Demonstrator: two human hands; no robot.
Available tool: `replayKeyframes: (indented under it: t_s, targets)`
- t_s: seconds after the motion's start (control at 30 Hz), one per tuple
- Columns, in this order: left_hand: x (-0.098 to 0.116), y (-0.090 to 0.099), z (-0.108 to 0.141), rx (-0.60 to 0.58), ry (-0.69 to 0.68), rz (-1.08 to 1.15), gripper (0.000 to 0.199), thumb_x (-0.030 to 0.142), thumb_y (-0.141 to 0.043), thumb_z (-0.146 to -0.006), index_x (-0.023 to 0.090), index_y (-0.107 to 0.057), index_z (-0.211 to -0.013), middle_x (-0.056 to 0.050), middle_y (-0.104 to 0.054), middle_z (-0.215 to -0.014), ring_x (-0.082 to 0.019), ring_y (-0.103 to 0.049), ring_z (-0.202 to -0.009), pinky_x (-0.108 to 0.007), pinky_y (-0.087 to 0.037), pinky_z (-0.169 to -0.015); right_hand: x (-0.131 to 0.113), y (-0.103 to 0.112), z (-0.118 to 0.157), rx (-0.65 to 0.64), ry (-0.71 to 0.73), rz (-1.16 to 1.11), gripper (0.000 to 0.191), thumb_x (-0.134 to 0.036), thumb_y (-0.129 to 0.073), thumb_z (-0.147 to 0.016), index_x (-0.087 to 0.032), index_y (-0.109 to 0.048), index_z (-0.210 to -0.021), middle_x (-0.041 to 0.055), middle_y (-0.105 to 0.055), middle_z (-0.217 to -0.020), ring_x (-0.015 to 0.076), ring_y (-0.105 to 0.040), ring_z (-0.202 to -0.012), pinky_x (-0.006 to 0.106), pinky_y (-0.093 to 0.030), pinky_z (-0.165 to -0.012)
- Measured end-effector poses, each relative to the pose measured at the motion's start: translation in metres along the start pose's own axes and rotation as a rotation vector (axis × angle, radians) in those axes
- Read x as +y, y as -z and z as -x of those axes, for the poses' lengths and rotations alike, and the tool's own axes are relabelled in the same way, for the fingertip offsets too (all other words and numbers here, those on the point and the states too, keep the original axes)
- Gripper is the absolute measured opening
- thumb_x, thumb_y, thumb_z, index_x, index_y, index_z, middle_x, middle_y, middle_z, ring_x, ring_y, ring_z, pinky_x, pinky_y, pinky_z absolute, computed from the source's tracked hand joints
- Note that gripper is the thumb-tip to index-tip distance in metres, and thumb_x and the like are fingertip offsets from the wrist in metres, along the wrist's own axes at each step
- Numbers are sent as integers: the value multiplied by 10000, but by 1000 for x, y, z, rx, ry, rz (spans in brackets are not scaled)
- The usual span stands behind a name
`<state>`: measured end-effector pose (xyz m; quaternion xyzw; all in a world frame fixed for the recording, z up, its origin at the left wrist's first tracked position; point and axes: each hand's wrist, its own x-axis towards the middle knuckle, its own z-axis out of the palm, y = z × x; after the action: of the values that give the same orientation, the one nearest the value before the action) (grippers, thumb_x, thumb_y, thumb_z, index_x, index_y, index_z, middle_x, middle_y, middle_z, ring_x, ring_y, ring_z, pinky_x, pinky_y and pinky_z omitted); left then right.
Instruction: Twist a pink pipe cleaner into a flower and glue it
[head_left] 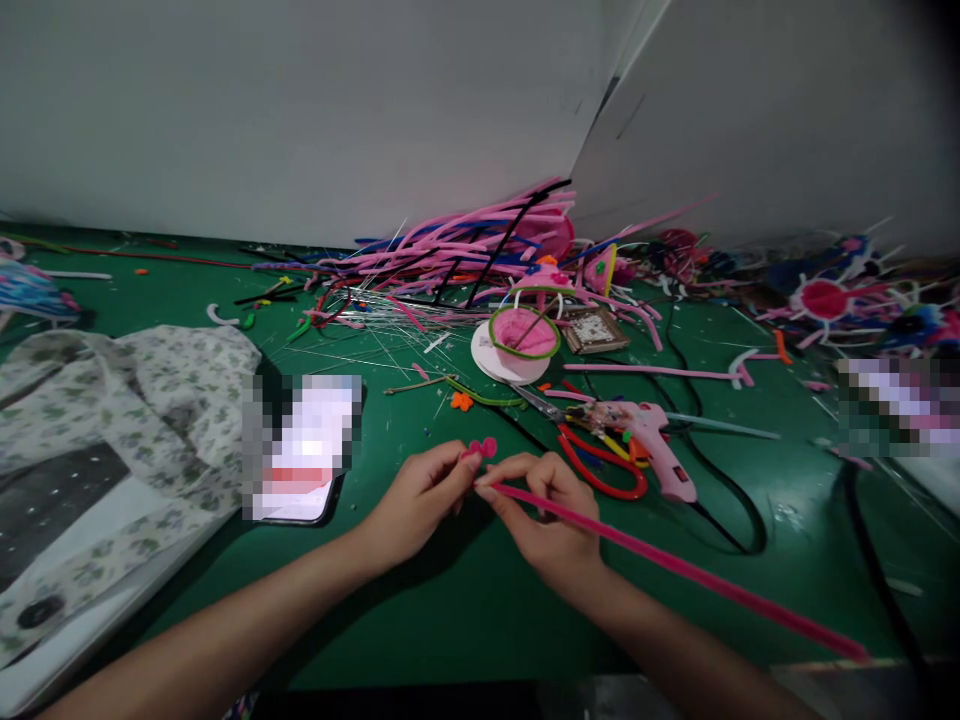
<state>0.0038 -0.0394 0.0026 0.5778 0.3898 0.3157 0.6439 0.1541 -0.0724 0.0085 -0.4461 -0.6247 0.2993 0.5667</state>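
Observation:
A dark pink pipe cleaner (697, 570) runs from my fingers out over my right forearm toward the lower right. Its far end is curled into small round loops (484, 447), which stick up above my left hand (425, 497). That hand pinches the pipe cleaner at the loops between thumb and forefinger. Close beside it, my right hand (551, 505) pinches the straight part just below the loops. An orange flower shape (462, 401) lies on the green table a little beyond my hands. Red-handled scissors (600, 470) and a pink glue gun (660, 450) lie to the right.
A phone (307, 450) and a patterned cloth (187, 400) are on the left. Beyond, a pink cone with a green rim (525, 332) stands on a white disc (491, 360) near a heap of pipe cleaners (450, 245). A black cord (754, 510) loops at the right.

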Motion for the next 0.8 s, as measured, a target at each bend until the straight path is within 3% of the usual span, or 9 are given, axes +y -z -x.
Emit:
replayKeyframes:
  t_s: [0.2, 0.37, 0.57, 0.8]
  targets:
    - [2, 1, 0, -29, -11, -1, 346, 420, -421, -920, 178, -428, -673, 64, -354, -573, -75, -291, -507, -218, -234, -476, 4, 2, 1, -7, -26, -16, 398, -111, -681, -753, -239, -319, -645, -2, -684, -724, 170, -668, -689, 318, -530, -649]
    - [11, 5, 2, -134, -22, -43, 354, 417, -432, -916, 170, -444, -663, 58, -376, -566, -76, -314, -521, -222, -236, -481, 6, 4, -1, 32, 0, -2, 414, -86, -705, -722, -239, -326, -654, -12, -664, -723, 162, -650, -699, 309, -529, -653]
    - [10, 5, 0, -154, 36, 66, 371, 448, -452, -899, 175, -427, -649, 69, -350, -530, -65, -288, -477, -214, -209, -443, 3, 5, -4, 44, 28, -88, 378, -64, -697, -703, -248, -367, -712, -18, -644, -709, 171, -640, -691, 352, -539, -695]
    - [8, 4, 0, -166, 120, 141, 367, 472, -460, -892, 164, -449, -692, 64, -367, -558, -56, -304, -485, -191, -199, -432, 1, 7, -4, -1, -53, -170, 386, -48, -683, -721, -249, -355, -747, -24, -658, -770, 147, -651, -713, 308, -522, -682]
